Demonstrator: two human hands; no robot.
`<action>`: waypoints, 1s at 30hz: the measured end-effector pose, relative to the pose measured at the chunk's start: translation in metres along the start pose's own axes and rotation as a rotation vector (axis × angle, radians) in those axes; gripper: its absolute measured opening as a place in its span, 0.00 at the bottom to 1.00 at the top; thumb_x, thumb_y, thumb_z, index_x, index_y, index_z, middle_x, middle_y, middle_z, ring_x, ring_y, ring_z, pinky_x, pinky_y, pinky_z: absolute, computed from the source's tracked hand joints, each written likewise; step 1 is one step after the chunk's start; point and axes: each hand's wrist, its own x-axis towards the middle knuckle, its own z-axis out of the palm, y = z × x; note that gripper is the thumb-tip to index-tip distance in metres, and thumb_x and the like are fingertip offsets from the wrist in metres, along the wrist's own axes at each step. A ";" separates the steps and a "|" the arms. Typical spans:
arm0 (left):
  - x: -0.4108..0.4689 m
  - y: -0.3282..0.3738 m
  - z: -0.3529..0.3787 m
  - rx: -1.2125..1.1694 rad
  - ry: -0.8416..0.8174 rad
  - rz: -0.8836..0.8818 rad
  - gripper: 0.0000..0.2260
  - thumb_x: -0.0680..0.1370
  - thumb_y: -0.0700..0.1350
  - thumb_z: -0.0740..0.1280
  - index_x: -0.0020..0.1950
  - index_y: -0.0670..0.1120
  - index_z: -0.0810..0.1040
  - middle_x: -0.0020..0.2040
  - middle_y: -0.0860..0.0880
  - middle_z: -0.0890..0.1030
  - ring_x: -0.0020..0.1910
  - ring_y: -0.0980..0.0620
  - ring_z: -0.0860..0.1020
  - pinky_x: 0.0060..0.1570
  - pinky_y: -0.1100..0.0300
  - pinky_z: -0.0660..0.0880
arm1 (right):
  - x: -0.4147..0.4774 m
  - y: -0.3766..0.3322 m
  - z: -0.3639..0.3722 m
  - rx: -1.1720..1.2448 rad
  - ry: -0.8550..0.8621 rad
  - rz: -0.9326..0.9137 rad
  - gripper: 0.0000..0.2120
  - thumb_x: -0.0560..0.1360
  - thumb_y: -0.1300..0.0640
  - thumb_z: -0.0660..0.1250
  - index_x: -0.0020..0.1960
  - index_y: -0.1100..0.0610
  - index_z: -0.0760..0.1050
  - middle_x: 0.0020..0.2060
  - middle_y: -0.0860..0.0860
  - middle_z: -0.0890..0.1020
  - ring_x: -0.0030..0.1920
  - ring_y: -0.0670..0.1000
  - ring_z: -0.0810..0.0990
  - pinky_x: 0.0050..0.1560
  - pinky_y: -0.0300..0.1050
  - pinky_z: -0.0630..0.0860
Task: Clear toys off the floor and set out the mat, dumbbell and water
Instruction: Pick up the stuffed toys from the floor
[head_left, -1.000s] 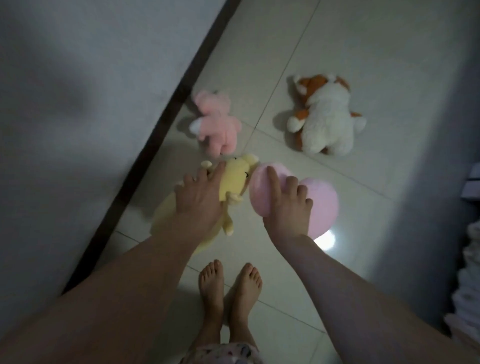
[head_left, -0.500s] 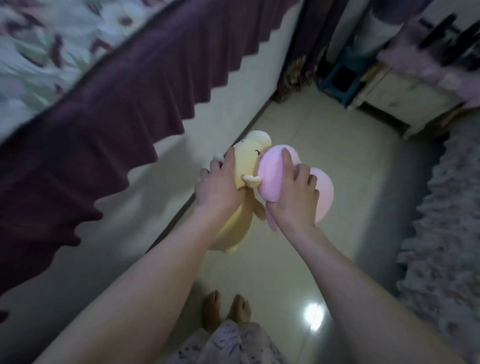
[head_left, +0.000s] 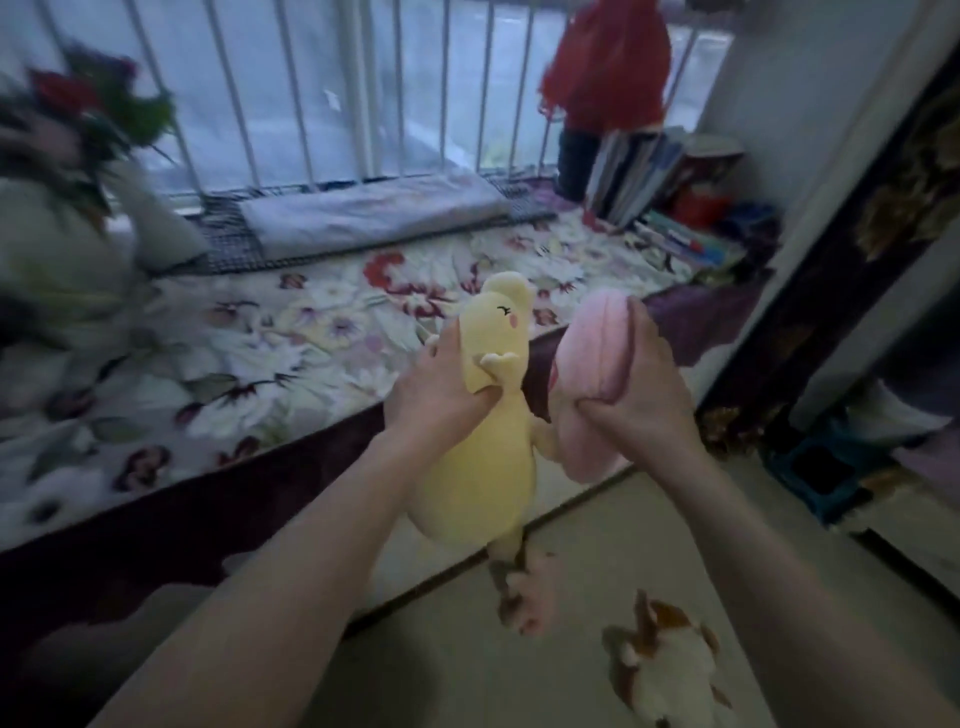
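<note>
My left hand (head_left: 439, 392) grips a yellow plush toy (head_left: 480, 457) around its neck; the toy hangs upright in the air in front of the bed. My right hand (head_left: 631, 395) holds a pink heart-shaped plush cushion (head_left: 587, 353) beside it, at the same height. On the tiled floor (head_left: 545, 691) below lie a small pink plush toy (head_left: 530, 597) and an orange-and-white plush toy (head_left: 660, 660) at the bottom right. No mat, dumbbell or water is in view.
A bed with a floral cover (head_left: 260, 353) and dark purple skirt fills the left and centre. A folded blanket (head_left: 374, 213) lies by the barred window. Books (head_left: 639, 171) and containers stand at the bed's far right. A blue stool (head_left: 826, 467) sits at right.
Both hands lifted the yellow toy and the pink cushion off the floor and raised them. The view swung up from the floor to the bed and window.
</note>
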 end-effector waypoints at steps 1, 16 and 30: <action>0.005 -0.007 -0.020 0.008 0.033 -0.028 0.37 0.70 0.62 0.67 0.74 0.57 0.54 0.64 0.45 0.72 0.60 0.40 0.74 0.51 0.47 0.73 | 0.010 -0.017 0.001 0.069 -0.016 -0.046 0.52 0.61 0.51 0.75 0.76 0.44 0.47 0.71 0.51 0.65 0.69 0.55 0.67 0.65 0.55 0.70; 0.120 -0.191 -0.149 0.162 0.003 -0.578 0.46 0.69 0.74 0.56 0.78 0.54 0.40 0.78 0.41 0.39 0.75 0.30 0.48 0.70 0.33 0.55 | 0.127 -0.137 0.190 0.353 -0.396 -0.051 0.46 0.65 0.67 0.65 0.77 0.45 0.51 0.75 0.54 0.59 0.74 0.55 0.60 0.71 0.51 0.60; 0.175 -0.119 -0.083 0.413 -0.018 -0.068 0.31 0.75 0.62 0.63 0.74 0.51 0.62 0.78 0.41 0.53 0.76 0.35 0.52 0.73 0.41 0.54 | 0.152 -0.131 0.185 -0.143 -0.240 -0.237 0.31 0.66 0.65 0.58 0.67 0.47 0.72 0.64 0.50 0.76 0.65 0.55 0.71 0.66 0.52 0.69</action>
